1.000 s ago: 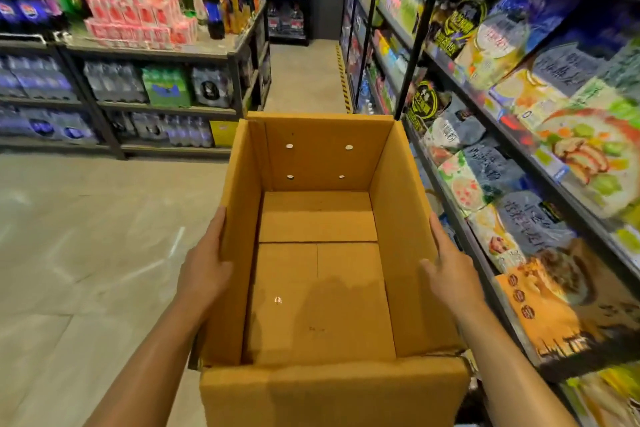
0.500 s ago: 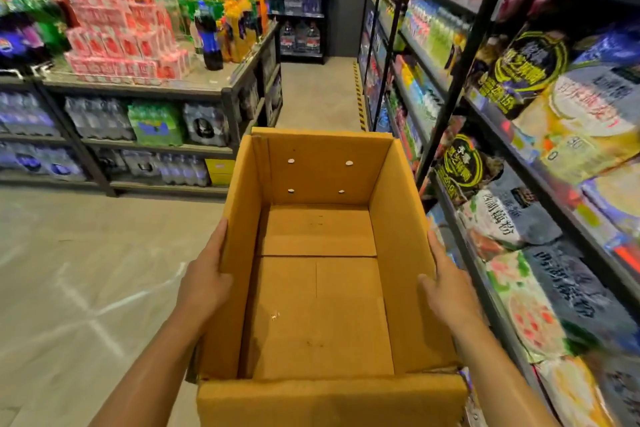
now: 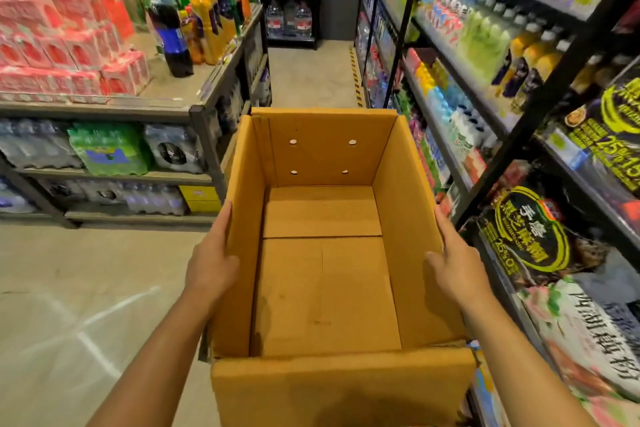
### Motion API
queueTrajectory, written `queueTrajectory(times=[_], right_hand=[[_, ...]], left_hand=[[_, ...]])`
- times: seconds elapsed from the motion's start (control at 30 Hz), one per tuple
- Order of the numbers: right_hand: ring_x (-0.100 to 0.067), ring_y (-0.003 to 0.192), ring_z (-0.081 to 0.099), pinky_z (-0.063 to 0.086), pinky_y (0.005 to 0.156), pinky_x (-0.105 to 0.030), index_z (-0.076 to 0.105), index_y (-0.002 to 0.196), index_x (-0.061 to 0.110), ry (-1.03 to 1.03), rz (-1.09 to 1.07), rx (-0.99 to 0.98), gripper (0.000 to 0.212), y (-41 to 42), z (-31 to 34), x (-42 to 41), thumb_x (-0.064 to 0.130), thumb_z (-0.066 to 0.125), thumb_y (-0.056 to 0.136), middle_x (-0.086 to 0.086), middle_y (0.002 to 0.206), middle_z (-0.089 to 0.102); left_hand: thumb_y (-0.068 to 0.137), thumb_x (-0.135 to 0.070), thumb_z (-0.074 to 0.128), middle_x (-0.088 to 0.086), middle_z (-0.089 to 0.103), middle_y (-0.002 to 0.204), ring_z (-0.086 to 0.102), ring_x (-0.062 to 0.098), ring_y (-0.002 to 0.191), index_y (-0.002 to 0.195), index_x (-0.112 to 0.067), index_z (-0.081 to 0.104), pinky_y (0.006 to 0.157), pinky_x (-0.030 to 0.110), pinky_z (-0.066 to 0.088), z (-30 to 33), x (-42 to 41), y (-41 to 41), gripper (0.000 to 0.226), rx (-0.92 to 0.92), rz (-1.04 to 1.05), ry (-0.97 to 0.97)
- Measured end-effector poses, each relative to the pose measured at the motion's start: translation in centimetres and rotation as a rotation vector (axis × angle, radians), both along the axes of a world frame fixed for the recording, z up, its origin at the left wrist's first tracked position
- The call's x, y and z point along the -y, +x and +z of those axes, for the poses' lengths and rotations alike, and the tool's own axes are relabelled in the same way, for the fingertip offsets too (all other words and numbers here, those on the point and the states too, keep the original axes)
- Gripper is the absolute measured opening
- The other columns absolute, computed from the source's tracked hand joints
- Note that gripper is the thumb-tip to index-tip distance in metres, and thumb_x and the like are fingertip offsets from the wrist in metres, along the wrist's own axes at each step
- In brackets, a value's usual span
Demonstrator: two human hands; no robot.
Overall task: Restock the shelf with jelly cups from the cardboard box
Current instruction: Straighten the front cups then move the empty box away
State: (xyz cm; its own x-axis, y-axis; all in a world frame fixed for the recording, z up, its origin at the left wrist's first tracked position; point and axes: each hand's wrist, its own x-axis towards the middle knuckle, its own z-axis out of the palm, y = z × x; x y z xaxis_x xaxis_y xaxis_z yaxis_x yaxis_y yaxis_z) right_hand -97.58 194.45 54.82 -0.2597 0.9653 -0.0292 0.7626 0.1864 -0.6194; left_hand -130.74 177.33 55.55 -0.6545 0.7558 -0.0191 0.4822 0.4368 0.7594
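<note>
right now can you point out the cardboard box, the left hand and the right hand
cardboard box [image 3: 325, 291], head view, on its bare inner floor
left hand [image 3: 211, 263], head view, on the back of the hand against the box's left wall
right hand [image 3: 457, 263], head view, on the back of the hand against the box's right wall

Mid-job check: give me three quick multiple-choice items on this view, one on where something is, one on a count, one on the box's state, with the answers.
1. Where is the left hand?
A. On the left wall of the box
B. Inside the box
C. On a shelf

2. How many small holes show in the box's far wall?
A. Two
B. Four
C. Six

3. What is in the box?
A. Jelly cups
B. Bottles
C. Nothing visible

Answers:
1. A: its palm lies flat against the outside of the left wall, mirroring the right hand on the right wall.
2. B: two upper and two lower holes show.
3. C: only the bare cardboard floor shows.
</note>
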Motion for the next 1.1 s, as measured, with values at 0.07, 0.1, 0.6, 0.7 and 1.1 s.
queueTrajectory(times=[0.07,0.1,0.6,0.7,1.1], right_hand=[[-0.018,0.062,0.057,0.043,0.049,-0.03,0.005,0.156,0.046,0.006,-0.01,0.003,0.088,-2.5,0.7,-3.5,0.009,0.06,0.098,0.003,0.079,0.063],[-0.019,0.062,0.059,0.043,0.049,-0.03,0.006,0.157,0.044,0.018,-0.021,0.005,0.088,-3.7,1.0,-5.1,0.008,0.06,0.098,0.001,0.087,0.067],[-0.036,0.088,0.065,0.054,0.074,-0.05,0.008,0.158,0.04,-0.003,-0.011,0.01,0.087,-17.9,-0.4,-35.4,0.006,0.059,0.098,-0.02,0.128,0.062],[-0.028,0.056,0.055,0.049,0.052,-0.044,0.01,0.158,0.041,-0.017,-0.011,0.032,0.087,-20.3,-1.1,-42.3,0.007,0.06,0.097,-0.023,0.11,0.067],[-0.028,0.074,0.066,0.056,0.064,-0.046,0.005,0.158,0.044,-0.038,0.036,0.055,0.089,-33.9,-2.0,-65.8,0.012,0.061,0.097,-0.011,0.096,0.071]], left_hand=[[0.09,0.005,0.054,0.003,0.06,0.135,0.065,0.025,0.1,0.151,-0.059,0.011,0.077,0.046,0.059,0.4,-4.1,-2.9,0.098,-0.013,0.006,-0.017],[0.09,0.005,0.054,0.004,0.059,0.137,0.064,0.026,0.102,0.152,-0.057,0.011,0.077,0.045,0.058,0.7,-6.0,-4.1,0.098,-0.022,0.004,-0.027],[0.094,0.004,0.054,0.001,0.052,0.144,0.062,0.02,0.11,0.152,-0.057,0.005,0.085,0.047,0.059,0.0,-35.9,-17.3,0.097,-0.039,-0.027,-0.034],[0.097,0.0,0.053,-0.001,0.044,0.151,0.056,0.023,0.121,0.154,-0.053,0.004,0.093,0.046,0.055,-0.1,-41.9,-19.1,0.092,-0.061,0.009,-0.054],[0.096,-0.008,0.056,-0.003,0.048,0.145,0.059,0.018,0.113,0.148,-0.064,0.001,0.084,0.044,0.057,-2.3,-64.1,-32.6,0.094,0.016,0.038,-0.063]])
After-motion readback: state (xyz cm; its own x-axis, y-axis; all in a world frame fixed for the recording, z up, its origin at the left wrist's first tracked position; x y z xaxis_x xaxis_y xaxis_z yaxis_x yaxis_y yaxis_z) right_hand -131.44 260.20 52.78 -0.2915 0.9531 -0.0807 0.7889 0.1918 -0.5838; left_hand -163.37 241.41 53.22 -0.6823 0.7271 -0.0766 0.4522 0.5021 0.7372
